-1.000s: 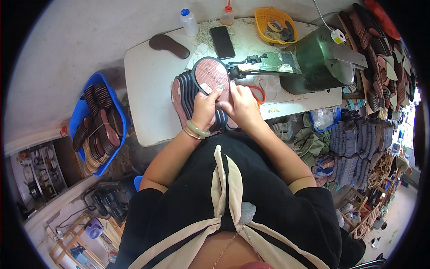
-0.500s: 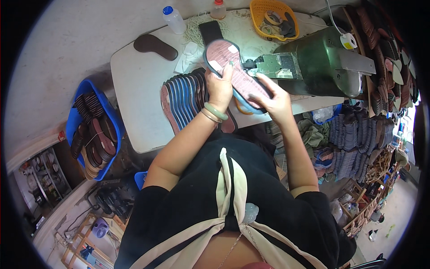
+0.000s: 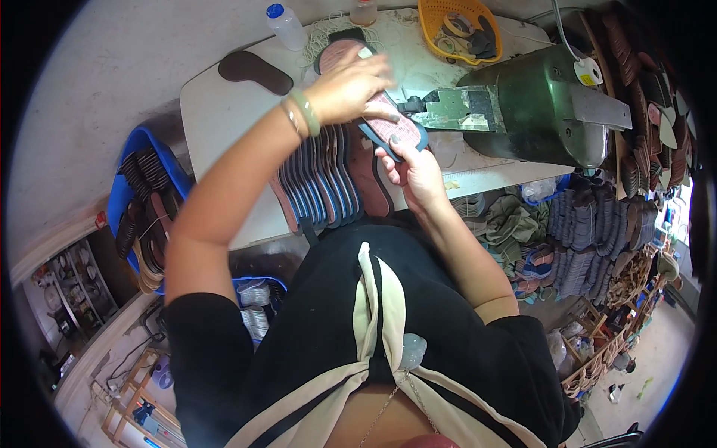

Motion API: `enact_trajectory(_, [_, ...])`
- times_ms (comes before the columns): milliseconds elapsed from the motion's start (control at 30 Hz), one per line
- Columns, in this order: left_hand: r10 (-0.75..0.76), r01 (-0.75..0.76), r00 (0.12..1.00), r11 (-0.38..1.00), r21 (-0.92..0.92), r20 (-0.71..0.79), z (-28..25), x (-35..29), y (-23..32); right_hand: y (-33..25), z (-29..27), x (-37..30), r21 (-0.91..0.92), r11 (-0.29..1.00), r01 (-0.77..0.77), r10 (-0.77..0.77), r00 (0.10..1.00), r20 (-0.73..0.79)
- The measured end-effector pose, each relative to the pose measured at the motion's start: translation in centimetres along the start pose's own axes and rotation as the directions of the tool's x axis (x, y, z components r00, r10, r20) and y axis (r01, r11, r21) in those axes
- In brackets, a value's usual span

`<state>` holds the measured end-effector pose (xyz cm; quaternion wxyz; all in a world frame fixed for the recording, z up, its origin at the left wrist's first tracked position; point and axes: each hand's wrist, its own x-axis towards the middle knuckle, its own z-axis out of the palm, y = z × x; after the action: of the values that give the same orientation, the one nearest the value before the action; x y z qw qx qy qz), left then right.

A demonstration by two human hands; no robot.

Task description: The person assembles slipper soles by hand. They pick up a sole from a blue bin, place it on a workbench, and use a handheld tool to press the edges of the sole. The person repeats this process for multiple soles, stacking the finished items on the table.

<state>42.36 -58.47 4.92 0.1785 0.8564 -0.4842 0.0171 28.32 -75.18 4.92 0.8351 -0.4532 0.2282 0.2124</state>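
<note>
Grips sole (image 3: 388,128) by its near end in right hand (image 3: 415,173), has blurred left hand (image 3: 349,89) over it, cannot tell if grasping; holds it above table (image 3: 205,119) beside machine (image 3: 523,112)

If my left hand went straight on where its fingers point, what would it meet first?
Probably the yellow, rounded plastic basket on the white table. The blurred fingers of your left hand point roughly that way, but depth is unclear; it might pass above.

Left fingers (image 3: 370,71) stretch out rightward; right fingers (image 3: 390,166) curl beside thumb (image 3: 407,151).
</note>
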Motion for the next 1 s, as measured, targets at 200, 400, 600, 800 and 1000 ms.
enact_trajectory(200, [0.128,-0.108,0.940,0.991,-0.082,0.317,-2.7,3.0,-1.1,0.2,0.0,1.5,-0.045,0.999,-0.010,0.012,0.998,0.058])
enact_trajectory(400, [0.016,-0.002,0.907,0.999,-0.033,0.420,-3.3,2.7,-0.9,0.2,-0.3,2.1,-0.130,0.991,0.030,-0.019,0.997,0.079])
enact_trajectory(600, [-0.120,0.139,0.910,0.990,-0.018,0.397,-3.4,1.0,-0.2,-0.1,-0.9,2.7,-0.167,0.985,0.030,-0.022,0.999,0.047])
enact_trajectory(800, [-0.371,0.479,0.806,0.867,-0.139,0.462,-4.2,0.0,2.9,-1.5,-1.9,2.8,-0.251,0.967,0.039,-0.012,0.994,0.107])
enact_trajectory(1000, [-0.472,0.571,0.769,0.811,-0.132,0.431,-3.7,-1.0,4.5,-2.6,-1.7,2.6,-0.383,0.923,0.034,-0.006,0.997,0.074])
